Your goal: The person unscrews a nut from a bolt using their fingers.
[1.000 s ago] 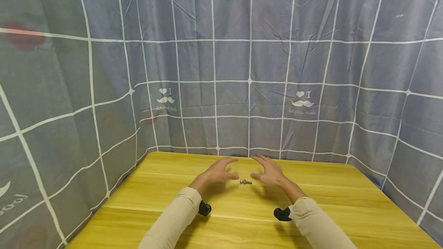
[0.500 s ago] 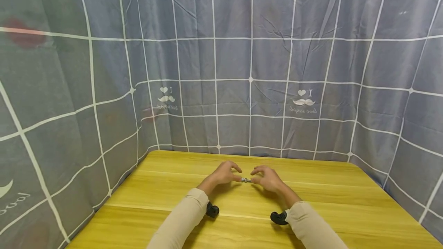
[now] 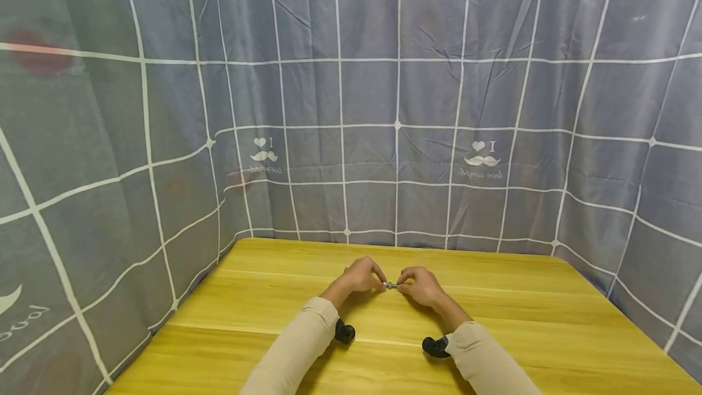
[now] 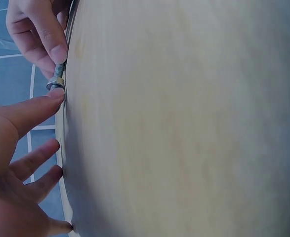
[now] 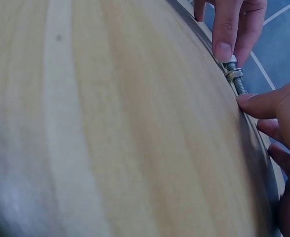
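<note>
A small metal bolt spans the gap between both hands, roughly level, close over the wooden table. My left hand pinches its head end between thumb and fingers, hiding most of the head. From the other side, my right hand holds the threaded end by its tip. In the right wrist view a hex nut sits on the shank near the left fingertips, with bare thread running from it to the right thumb. The left wrist view shows a flange or washer beside the left thumb.
A grey curtain with white grid lines encloses the table at the back and both sides. Black wrist-worn devices hang under both forearms, just above the tabletop.
Both hands have come inward and down onto the bolt. Their fingers, spread apart from it a second ago, have closed on its two ends.
</note>
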`<state>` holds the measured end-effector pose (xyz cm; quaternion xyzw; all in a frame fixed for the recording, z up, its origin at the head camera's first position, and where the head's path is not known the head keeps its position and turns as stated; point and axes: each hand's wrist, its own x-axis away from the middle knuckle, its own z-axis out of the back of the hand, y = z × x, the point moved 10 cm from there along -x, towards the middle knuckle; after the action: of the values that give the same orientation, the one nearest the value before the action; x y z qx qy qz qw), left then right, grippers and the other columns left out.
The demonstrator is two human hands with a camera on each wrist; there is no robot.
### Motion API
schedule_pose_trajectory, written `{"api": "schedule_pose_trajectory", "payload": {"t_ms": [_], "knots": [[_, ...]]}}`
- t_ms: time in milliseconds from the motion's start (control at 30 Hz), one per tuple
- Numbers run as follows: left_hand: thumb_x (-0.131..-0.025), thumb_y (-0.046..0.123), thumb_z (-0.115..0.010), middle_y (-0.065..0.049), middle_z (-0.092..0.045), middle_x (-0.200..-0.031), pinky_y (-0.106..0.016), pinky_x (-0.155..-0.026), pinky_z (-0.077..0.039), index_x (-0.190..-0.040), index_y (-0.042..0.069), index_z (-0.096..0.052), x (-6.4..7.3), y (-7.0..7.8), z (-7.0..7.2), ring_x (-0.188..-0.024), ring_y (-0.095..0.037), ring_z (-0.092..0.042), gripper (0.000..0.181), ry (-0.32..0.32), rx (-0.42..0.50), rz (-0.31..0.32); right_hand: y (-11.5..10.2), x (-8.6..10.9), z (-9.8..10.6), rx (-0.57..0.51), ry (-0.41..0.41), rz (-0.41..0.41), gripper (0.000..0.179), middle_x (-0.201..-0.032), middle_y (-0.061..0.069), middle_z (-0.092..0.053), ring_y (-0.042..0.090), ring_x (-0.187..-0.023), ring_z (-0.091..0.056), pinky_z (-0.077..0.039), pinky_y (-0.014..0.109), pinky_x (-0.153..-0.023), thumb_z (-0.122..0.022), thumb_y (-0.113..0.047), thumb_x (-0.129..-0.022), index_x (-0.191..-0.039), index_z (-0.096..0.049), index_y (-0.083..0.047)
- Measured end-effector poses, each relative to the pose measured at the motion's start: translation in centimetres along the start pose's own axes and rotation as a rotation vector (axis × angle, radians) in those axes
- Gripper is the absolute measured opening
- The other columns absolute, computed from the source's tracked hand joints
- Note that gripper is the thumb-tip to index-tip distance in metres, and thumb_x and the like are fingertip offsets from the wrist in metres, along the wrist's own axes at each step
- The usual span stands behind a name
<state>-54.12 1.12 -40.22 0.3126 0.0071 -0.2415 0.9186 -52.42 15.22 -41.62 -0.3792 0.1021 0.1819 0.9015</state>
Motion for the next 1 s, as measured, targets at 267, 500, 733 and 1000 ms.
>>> {"api": "schedule_pose_trajectory", "payload": {"t_ms": [267, 500, 733, 1000], "knots": [[-0.088, 0.014, -0.085, -0.003, -0.075, -0.11, -0.053, -0.097, -0.05, -0.089, 0.01, -0.084, 0.0, 0.5, -0.1, -0.111, -0.031, -0.064, 0.004, 0.01, 0.011, -0.033, 0.2, 0.1, 0.3, -0.017, 0.027, -0.01, 0.008, -0.125, 0.02, -0.068, 0.048, -0.127, -0.054, -0.039, 0.065, -0.107, -0.076, -0.005, -0.092, -0.086, -0.076, -0.01], [-0.091, 0.014, -0.082, -0.007, -0.075, -0.111, -0.046, -0.1, -0.05, -0.095, 0.007, -0.083, -0.2, 0.5, 1.3, -0.117, -0.033, -0.063, 0.008, 0.066, 0.091, -0.035, 0.3, -0.3, 0.6, -0.121, 0.061, -0.105, 0.006, -0.125, 0.018, -0.065, 0.04, -0.105, -0.064, -0.049, 0.055, -0.094, -0.068, -0.01, -0.1, -0.095, -0.071, -0.009], [-0.095, 0.016, -0.079, -0.008, -0.072, -0.118, -0.051, -0.105, -0.046, -0.099, 0.008, -0.083, -0.5, 0.6, 2.3, -0.125, -0.038, -0.058, 0.01, 0.114, 0.18, -0.034, -0.2, -0.6, 1.4, -0.244, 0.121, -0.128, 0.009, -0.108, 0.012, -0.069, 0.034, -0.108, -0.062, -0.05, 0.052, -0.092, -0.063, -0.008, -0.104, -0.104, -0.069, -0.003], [-0.097, 0.013, -0.076, -0.011, -0.072, -0.113, -0.045, -0.091, -0.057, -0.107, 0.003, -0.08, -0.4, 1.1, 3.4, -0.108, -0.033, -0.067, 0.015, 0.153, 0.397, -0.061, -2.2, -0.7, 3.1, -0.366, 0.169, -0.073, 0.01, -0.096, 0.012, -0.071, 0.033, -0.095, -0.062, -0.052, 0.038, -0.08, -0.06, -0.004, -0.105, -0.107, -0.066, 0.004]]}}
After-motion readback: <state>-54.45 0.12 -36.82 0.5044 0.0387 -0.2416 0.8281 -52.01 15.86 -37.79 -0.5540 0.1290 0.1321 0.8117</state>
